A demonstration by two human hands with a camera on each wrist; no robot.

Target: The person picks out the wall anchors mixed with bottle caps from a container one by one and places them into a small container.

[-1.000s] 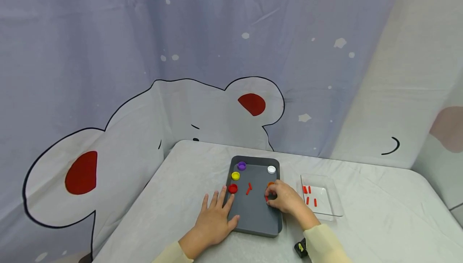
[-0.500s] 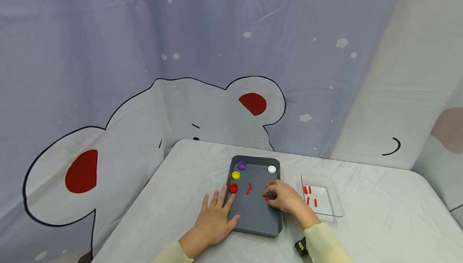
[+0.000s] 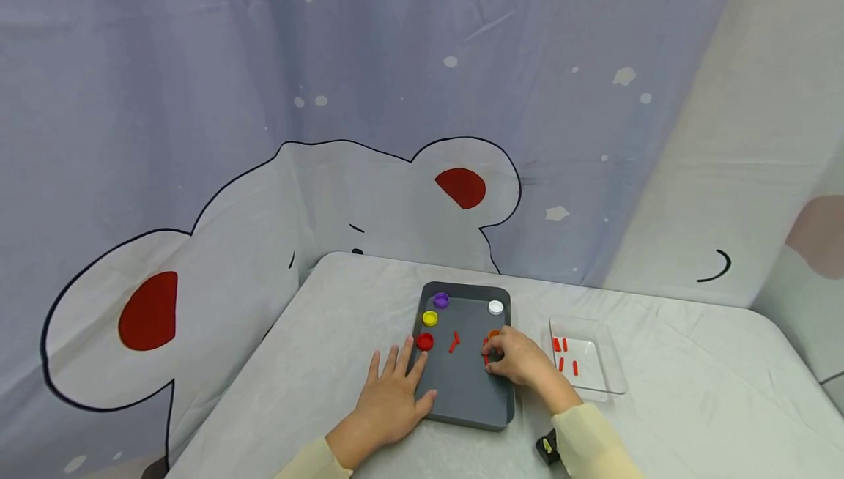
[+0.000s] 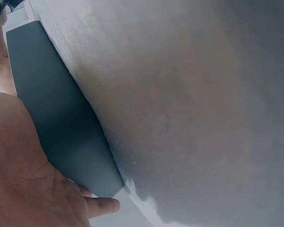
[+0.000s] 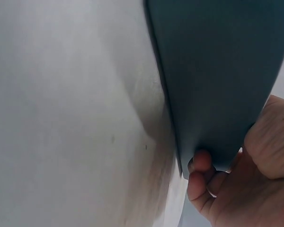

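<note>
A dark grey tray [image 3: 455,391] lies on the table. My left hand [image 3: 389,398] rests with fingers spread on its left edge; in the left wrist view the palm of that hand [image 4: 33,175] is beside the tray wall. Over the right side of the tray, my right hand [image 3: 521,358] pinches a small red stick [image 3: 486,360] between thumb and fingers, and these partly hide it. Just beyond the fingertips is an orange round cap [image 3: 494,333], partly covered. Two red sticks [image 3: 454,342] lie mid-tray. The right wrist view shows the curled fingers [image 5: 201,161] at the tray wall.
Purple [image 3: 441,300], yellow [image 3: 430,318] and red caps [image 3: 425,341] line the tray's left side. A white cap [image 3: 495,307] sits at the back right. Right of the tray stands a clear box [image 3: 609,362] with several red sticks. A small black object [image 3: 547,447] is by the right sleeve.
The red stick at my right fingertips has turned slightly, and the fingers have shifted a little around it. My left hand stays in place on the tray's edge.
</note>
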